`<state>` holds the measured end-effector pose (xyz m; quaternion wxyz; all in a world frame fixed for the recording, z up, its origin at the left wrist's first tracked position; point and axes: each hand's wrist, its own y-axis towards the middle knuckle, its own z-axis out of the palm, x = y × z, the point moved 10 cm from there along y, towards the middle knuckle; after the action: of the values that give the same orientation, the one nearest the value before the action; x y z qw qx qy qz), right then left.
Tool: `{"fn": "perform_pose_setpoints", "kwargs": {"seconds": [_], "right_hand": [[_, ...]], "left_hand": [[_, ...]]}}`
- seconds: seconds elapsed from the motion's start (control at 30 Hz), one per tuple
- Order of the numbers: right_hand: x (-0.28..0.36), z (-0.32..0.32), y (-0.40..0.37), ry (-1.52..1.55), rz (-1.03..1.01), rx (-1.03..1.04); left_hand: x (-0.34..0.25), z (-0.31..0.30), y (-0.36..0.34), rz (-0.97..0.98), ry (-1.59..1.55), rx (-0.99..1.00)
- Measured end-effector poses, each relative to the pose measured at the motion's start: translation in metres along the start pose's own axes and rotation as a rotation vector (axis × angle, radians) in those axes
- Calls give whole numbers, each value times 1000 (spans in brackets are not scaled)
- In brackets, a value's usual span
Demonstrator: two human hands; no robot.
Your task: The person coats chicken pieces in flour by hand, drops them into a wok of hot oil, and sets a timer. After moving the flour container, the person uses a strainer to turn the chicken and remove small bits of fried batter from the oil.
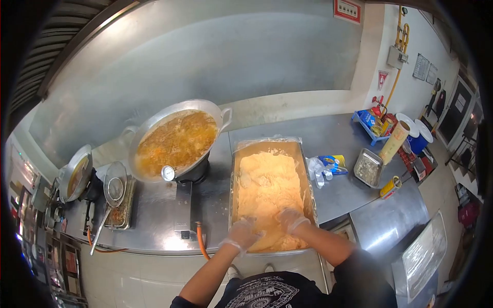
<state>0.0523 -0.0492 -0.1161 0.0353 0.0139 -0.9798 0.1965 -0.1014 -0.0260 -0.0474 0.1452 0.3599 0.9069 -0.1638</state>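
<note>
A deep metal tray [309, 205] holds a thick bed of orange-tinted flour or breading [269, 177]. Both of my hands wear clear plastic gloves and reach into its near half. Against the left side, my left hand [241, 235] rests in the breading with its fingers loosely apart. Toward the right side, my right hand [291, 220] touches the breading, fingers stretched and partly sunk in it. Lumps show in the breading near the right wrist; whether they are coated pieces of food I cannot make out.
Left of the tray, a large wok [134, 154] of bubbling oil sits on a burner, with a dial thermometer [168, 173] at its rim. A strainer [114, 187] lies farther left. Plastic gloves [319, 172], a small metal pan [368, 167] and a yellow can [391, 187] stand to the right.
</note>
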Motion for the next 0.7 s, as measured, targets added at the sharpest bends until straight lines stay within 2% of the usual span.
{"fn": "perform_pose_setpoints", "kwargs": {"seconds": [0.03, 0.13, 0.17, 0.23, 0.27, 0.33, 0.37, 0.47, 0.57, 0.67, 0.7], "right_hand": [[-7, -16, -1, 11, -28, 6], [-27, -79, 3, 117, 136, -59], [-43, -69, 16, 224, 196, -71], [-64, 0, 63, 267, 231, -160], [-71, 15, 79, 287, 243, -208], [-43, 20, 82, 217, 121, -43], [-24, 21, 70, 181, 44, 58], [21, 4, 32, 51, -242, 352], [18, 24, 26, 162, -399, 101], [5, -30, -6, 338, -227, 216], [0, -39, 3, 199, -217, 198]], "left_hand": [[5, 6, 10, -37, 30, -19], [18, 23, 54, -173, 47, 98], [18, 29, 64, -198, 49, 163], [15, 37, 80, -244, 53, 291], [9, 41, 86, -190, 57, 328], [-6, 65, 90, -76, 67, 419], [6, 104, 111, -65, 84, 357], [0, 93, 89, -212, -31, 519], [17, 109, 83, -167, -144, 431], [17, 119, 77, 10, -272, 263], [3, 105, 74, 77, -130, 334]]}}
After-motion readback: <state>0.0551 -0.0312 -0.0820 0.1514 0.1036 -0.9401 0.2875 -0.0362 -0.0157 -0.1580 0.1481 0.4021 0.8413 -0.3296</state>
